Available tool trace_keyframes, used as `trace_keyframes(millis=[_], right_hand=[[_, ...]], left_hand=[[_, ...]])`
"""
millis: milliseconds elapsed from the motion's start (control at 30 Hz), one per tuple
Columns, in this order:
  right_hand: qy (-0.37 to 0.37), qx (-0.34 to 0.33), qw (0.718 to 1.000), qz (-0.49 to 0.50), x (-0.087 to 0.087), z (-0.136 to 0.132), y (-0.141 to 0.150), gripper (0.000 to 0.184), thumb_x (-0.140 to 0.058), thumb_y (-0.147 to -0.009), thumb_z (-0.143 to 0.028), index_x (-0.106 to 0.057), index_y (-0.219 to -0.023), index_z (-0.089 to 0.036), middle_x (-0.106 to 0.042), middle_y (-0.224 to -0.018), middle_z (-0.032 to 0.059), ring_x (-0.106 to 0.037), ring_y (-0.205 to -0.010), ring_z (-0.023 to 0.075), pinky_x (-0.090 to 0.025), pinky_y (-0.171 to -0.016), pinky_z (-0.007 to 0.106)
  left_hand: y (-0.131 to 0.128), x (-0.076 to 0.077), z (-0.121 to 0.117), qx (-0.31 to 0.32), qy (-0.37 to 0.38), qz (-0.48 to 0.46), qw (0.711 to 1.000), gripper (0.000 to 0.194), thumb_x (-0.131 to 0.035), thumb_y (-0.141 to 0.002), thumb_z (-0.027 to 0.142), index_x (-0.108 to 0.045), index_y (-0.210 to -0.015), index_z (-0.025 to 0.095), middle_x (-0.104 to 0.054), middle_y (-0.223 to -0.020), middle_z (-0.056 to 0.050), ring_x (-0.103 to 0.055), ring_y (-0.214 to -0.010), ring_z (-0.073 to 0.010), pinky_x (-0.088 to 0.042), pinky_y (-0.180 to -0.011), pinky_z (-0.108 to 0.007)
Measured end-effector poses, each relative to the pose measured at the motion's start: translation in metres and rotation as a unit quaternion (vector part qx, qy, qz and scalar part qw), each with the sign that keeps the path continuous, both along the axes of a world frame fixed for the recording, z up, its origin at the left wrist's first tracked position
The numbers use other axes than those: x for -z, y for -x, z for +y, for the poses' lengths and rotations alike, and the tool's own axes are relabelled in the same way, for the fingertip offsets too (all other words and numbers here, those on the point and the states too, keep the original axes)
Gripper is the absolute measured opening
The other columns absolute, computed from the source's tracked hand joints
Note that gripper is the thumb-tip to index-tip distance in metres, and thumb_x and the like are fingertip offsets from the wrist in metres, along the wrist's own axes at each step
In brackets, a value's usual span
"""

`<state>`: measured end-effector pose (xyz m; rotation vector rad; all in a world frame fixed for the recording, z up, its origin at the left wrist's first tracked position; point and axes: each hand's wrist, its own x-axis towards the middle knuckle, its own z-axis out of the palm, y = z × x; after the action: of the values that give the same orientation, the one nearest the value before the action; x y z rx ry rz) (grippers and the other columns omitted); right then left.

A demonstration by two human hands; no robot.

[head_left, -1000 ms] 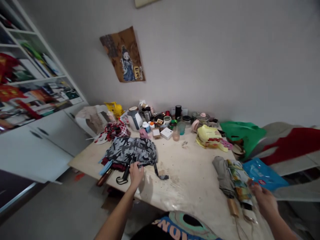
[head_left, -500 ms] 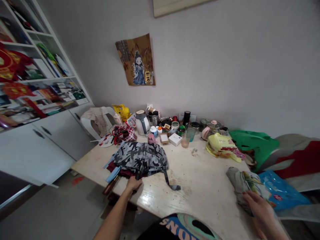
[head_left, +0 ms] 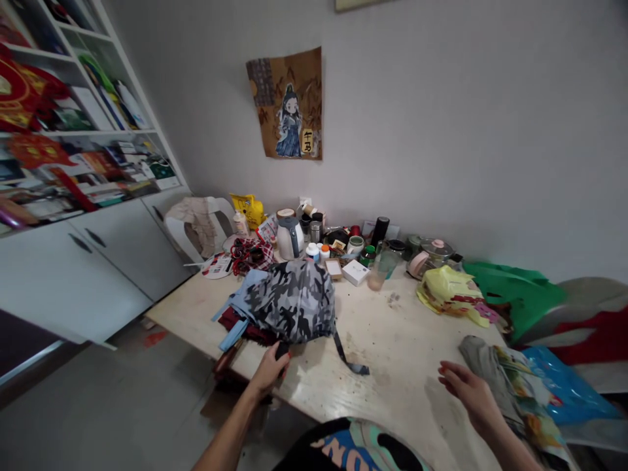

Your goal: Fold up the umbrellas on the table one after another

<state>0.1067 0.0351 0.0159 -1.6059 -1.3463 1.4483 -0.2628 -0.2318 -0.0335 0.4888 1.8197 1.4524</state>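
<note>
A grey camouflage umbrella, loosely folded, lies at the left of the table with its black handle toward me. My left hand is closed around that handle. Under and beside the canopy are a light blue folded cloth or umbrella and a dark red one. A strap trails from the umbrella to the right. My right hand hovers over the right side of the table, fingers apart and holding nothing. Just beyond it lies a grey folded bundle.
Along the wall stand a white kettle, a white box, clear cups and jars. A yellow packet, a green bag and a blue bag are at the right. A bookshelf stands at left.
My left hand has raised the umbrella's handle slightly, and its canopy has puffed up. My right hand has come away from the grey bundle, moving left over the table.
</note>
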Motion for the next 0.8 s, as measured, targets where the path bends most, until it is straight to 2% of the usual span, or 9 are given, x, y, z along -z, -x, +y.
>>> trace_keyframes(millis=[100,200,233,300,400,500,567,667,800], right_hand=[[-0.003,-0.029,1.0,0.002,-0.011,-0.007,0.006,0.038,-0.07,-0.046,-0.039,-0.068,-0.075,-0.016,-0.072,-0.071,0.007,-0.07,-0.065,0.0229,-0.055,-0.062,0.032],[-0.022,-0.074,0.997,0.012,-0.031,-0.016,0.018,0.039,-0.07,-0.049,-0.041,-0.069,-0.079,-0.015,-0.073,-0.074,0.0101,-0.069,-0.066,0.023,-0.055,-0.063,0.033],[-0.036,-0.094,0.995,0.018,-0.038,-0.02,0.024,0.04,-0.07,-0.051,-0.042,-0.07,-0.08,-0.015,-0.073,-0.075,0.011,-0.069,-0.066,0.0229,-0.055,-0.064,0.033],[-0.07,-0.138,0.987,0.032,-0.053,-0.028,0.035,0.043,-0.069,-0.056,-0.044,-0.071,-0.086,-0.013,-0.074,-0.079,0.0124,-0.069,-0.068,0.0227,-0.055,-0.065,0.035],[-0.115,-0.186,0.975,0.037,-0.072,-0.039,0.045,0.042,-0.066,-0.062,-0.045,-0.072,-0.088,-0.012,-0.074,-0.08,0.0125,-0.068,-0.07,0.0238,-0.054,-0.068,0.038],[-0.202,-0.214,0.956,0.004,-0.087,-0.05,0.038,0.034,-0.066,-0.065,-0.045,-0.073,-0.079,-0.015,-0.074,-0.078,0.0112,-0.067,-0.077,0.0271,-0.053,-0.074,0.04],[-0.247,-0.238,0.939,-0.02,-0.097,-0.058,0.026,0.032,-0.065,-0.069,-0.046,-0.073,-0.081,-0.017,-0.074,-0.079,0.0094,-0.066,-0.079,0.0272,-0.053,-0.074,0.038],[-0.263,-0.265,0.927,-0.036,-0.112,-0.072,0.008,0.033,-0.058,-0.08,-0.046,-0.072,-0.09,-0.018,-0.074,-0.084,0.0073,-0.067,-0.079,0.025,-0.053,-0.07,0.035],[-0.335,-0.245,0.909,-0.035,-0.118,-0.081,0.002,0.026,-0.056,-0.082,-0.034,-0.068,-0.098,-0.018,-0.072,-0.086,0.0061,-0.066,-0.074,0.02,-0.053,-0.07,0.031]], left_hand=[[-0.03,-0.044,0.002,0.077,-0.044,0.034,0.995,0.03,-0.065,-0.067,0.039,-0.05,-0.081,0.018,-0.049,-0.055,0.007,-0.043,-0.048,-0.0088,-0.034,-0.05,-0.023],[-0.068,-0.095,0.022,0.145,-0.161,-0.103,0.971,0.035,-0.07,-0.067,0.041,-0.048,-0.08,0.017,-0.046,-0.054,0.007,-0.037,-0.042,-0.0057,-0.028,-0.043,-0.02],[-0.081,-0.113,0.031,0.159,-0.21,-0.193,0.945,0.039,-0.072,-0.066,0.044,-0.048,-0.081,0.017,-0.043,-0.055,0.008,-0.031,-0.04,-0.0035,-0.023,-0.04,-0.019],[-0.102,-0.148,0.047,0.212,-0.255,-0.374,0.866,0.041,-0.075,-0.067,0.044,-0.05,-0.084,0.016,-0.037,-0.059,0.009,-0.023,-0.039,-0.0015,-0.014,-0.035,-0.016],[-0.116,-0.201,0.062,0.268,-0.198,-0.553,0.763,0.025,-0.067,-0.08,0.032,-0.051,-0.087,0.014,-0.035,-0.06,0.008,-0.025,-0.038,-0.0011,-0.009,-0.033,-0.012],[-0.121,-0.242,0.071,0.237,-0.106,-0.656,0.709,0.013,-0.054,-0.088,0.021,-0.049,-0.088,0.009,-0.038,-0.062,0.006,-0.032,-0.039,0.0002,-0.013,-0.031,-0.008],[-0.127,-0.255,0.078,0.222,-0.041,-0.69,0.688,0.01,-0.052,-0.087,0.018,-0.047,-0.088,0.01,-0.041,-0.063,0.005,-0.036,-0.04,-0.0006,-0.02,-0.032,-0.007],[-0.142,-0.253,0.097,0.212,0.032,-0.701,0.68,0.012,-0.053,-0.083,0.019,-0.043,-0.086,0.013,-0.043,-0.062,0.004,-0.04,-0.041,-0.0023,-0.028,-0.034,-0.007],[-0.164,-0.237,0.133,0.219,0.108,-0.645,0.724,0.015,-0.051,-0.083,0.026,-0.042,-0.078,0.015,-0.036,-0.055,0.007,-0.036,-0.037,-0.0023,-0.03,-0.032,-0.008]])
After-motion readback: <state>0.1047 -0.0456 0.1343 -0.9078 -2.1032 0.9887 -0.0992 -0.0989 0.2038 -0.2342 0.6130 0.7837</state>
